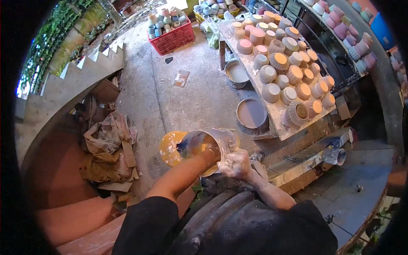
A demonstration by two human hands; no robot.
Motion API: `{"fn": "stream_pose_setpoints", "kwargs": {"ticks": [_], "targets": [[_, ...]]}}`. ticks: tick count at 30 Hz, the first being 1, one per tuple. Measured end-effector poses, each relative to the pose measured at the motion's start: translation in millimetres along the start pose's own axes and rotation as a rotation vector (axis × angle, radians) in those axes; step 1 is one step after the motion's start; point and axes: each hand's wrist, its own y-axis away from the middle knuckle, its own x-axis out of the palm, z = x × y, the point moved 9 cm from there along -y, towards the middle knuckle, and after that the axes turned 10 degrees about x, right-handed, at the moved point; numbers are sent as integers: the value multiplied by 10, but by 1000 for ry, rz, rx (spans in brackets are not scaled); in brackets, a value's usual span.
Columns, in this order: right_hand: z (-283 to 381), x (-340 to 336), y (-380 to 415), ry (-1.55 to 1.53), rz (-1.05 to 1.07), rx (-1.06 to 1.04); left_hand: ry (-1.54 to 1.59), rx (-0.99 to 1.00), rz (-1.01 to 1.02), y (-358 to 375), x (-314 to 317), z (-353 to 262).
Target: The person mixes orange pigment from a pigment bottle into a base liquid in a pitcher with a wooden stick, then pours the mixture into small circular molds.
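A plaster-smeared bucket is tipped on its side in front of me, its mouth turned toward the lower left. My right hand is closed around its rim and coated with pale slurry. My left hand reaches inside the bucket; its fingers are smeared by motion and partly hidden, near a yellowish patch on the inner wall. A dark blue spot shows by the bucket's left edge. Beyond and to the left of the bucket sits a round yellow surface with white splashes, partly covered by it.
A table at right carries several ribbed and plain pots. Two basins of pale liquid stand beside it. A red crate of small pots is farther off. Crumpled bags and cardboard lie left, near white steps.
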Motion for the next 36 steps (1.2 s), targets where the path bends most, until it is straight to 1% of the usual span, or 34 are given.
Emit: {"fn": "stream_pose_setpoints", "kwargs": {"ticks": [1,4,5,7,9,11,14,15,18,19,22,23,26,29,32,36], "targets": [[-24,99,25,-20,-12,-56,14,-14,-2,82,73,-26],[99,316,4,-16,59,-130,32,-55,-10,285,196,-49],[145,379,-14,-45,89,-109,34,-64,-13,328,218,-38],[202,463,-9,-22,67,-192,34,-75,-20,399,224,-5],[231,529,-5,-21,82,-200,23,-89,-31,438,187,73],[223,614,-26,-52,128,-134,20,-111,-46,526,178,132],[287,666,-27,-46,152,-151,25,-134,-56,650,191,179],[456,698,20,106,150,-383,26,-144,-63,703,206,207],[293,686,-82,-59,104,-125,25,-167,-67,773,247,238],[267,719,-58,-32,99,-171,24,-172,-66,803,272,241],[274,742,-11,25,69,-224,31,-196,-56,941,381,208],[242,755,-16,2,69,-201,30,-206,-52,977,403,215],[175,694,-77,-179,82,53,27,-219,-46,1039,441,226],[27,802,-19,-210,136,189,26,-226,-52,1026,434,248],[171,873,-5,-209,224,114,29,-234,-58,993,413,255],[256,914,4,-175,170,40,31,-251,-59,1004,419,275]]}}
